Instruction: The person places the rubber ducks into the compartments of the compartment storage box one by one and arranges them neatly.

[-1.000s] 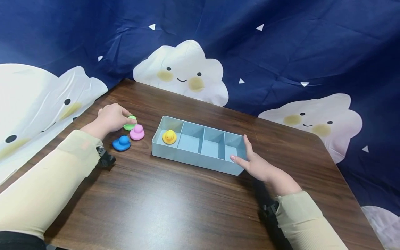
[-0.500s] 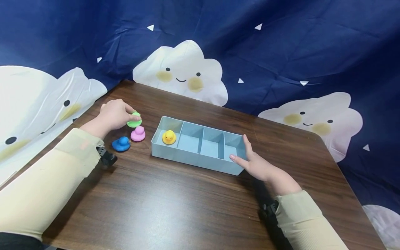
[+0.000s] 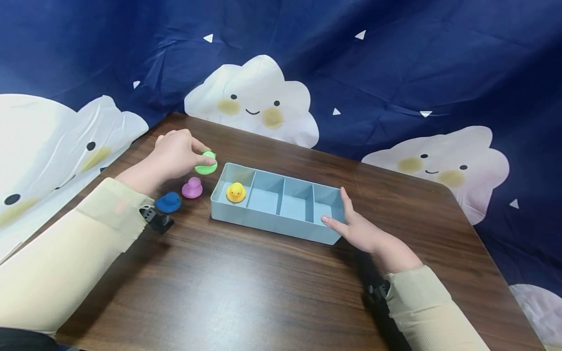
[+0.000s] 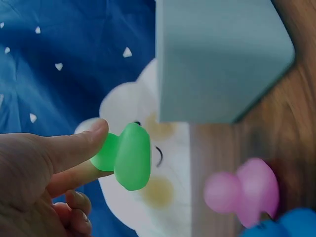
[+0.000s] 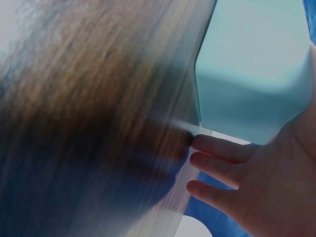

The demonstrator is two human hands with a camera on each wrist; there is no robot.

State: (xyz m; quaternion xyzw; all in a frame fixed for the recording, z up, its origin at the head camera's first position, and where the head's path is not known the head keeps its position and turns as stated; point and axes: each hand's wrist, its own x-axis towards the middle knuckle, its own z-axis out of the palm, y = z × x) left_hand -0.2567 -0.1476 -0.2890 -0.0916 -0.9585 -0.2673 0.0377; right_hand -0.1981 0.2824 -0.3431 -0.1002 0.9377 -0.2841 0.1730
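In the head view my left hand [image 3: 175,153] pinches a green rubber duck [image 3: 206,163] between thumb and fingers, raised beside the left end of a light blue divided box [image 3: 272,224]. The left wrist view shows the green duck [image 4: 132,157] at the fingertips. A yellow rubber duck [image 3: 236,193] sits in the box's leftmost compartment; the other compartments look bare. Pink [image 3: 192,188] and blue [image 3: 169,202] ducks rest on the table left of the box. My right hand [image 3: 360,231] rests at the box's right end, thumb over the rim, straight fingers along the outside [image 5: 217,148].
The brown wooden table [image 3: 246,292] runs to a dark blue curtain [image 3: 333,58] with white clouds behind it. A black wrist camera [image 3: 158,220] hangs under the left wrist, close to the blue duck.
My left hand has lifted the green duck from beside the pink one and carried it right, towards the box. The right hand and box have stayed in place.
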